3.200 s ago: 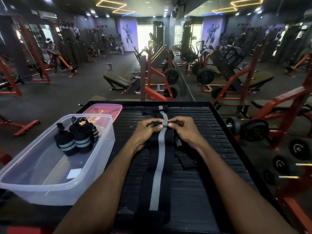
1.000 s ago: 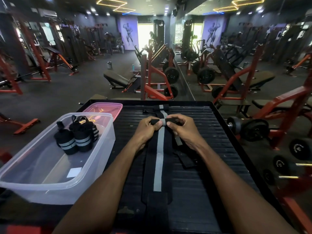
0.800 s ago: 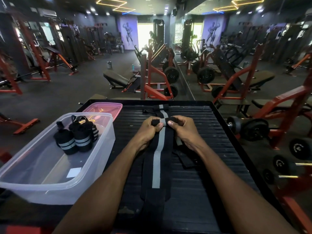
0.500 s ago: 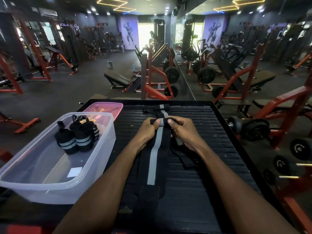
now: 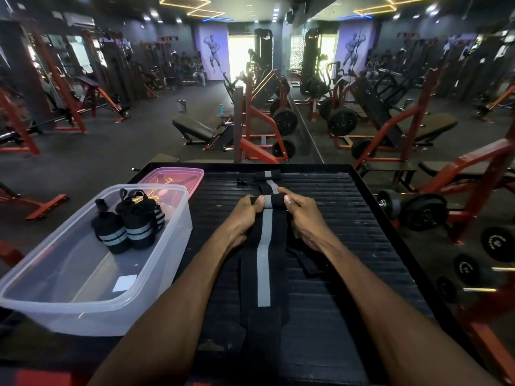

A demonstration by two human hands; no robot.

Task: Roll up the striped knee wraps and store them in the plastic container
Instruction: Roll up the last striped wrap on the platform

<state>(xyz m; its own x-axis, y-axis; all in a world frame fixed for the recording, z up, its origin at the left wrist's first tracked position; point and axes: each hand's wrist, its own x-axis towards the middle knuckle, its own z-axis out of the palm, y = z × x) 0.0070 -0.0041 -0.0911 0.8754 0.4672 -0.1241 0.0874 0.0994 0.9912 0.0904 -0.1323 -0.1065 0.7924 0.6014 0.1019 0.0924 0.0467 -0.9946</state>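
Black wrap (image 5: 264, 263) mid-platform, hands (image 5: 245, 215) (image 5: 302, 218) gripping roll

Black grey-striped wrap (image 5: 264, 263) part-rolled; 2 rolled wraps (image 5: 128, 224) in container (image 5: 156, 274).

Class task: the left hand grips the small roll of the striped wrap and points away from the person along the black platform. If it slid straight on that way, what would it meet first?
Probably the second striped wrap lying just beyond the roll that the left hand grips, before the platform's far rim. Depth is unclear.
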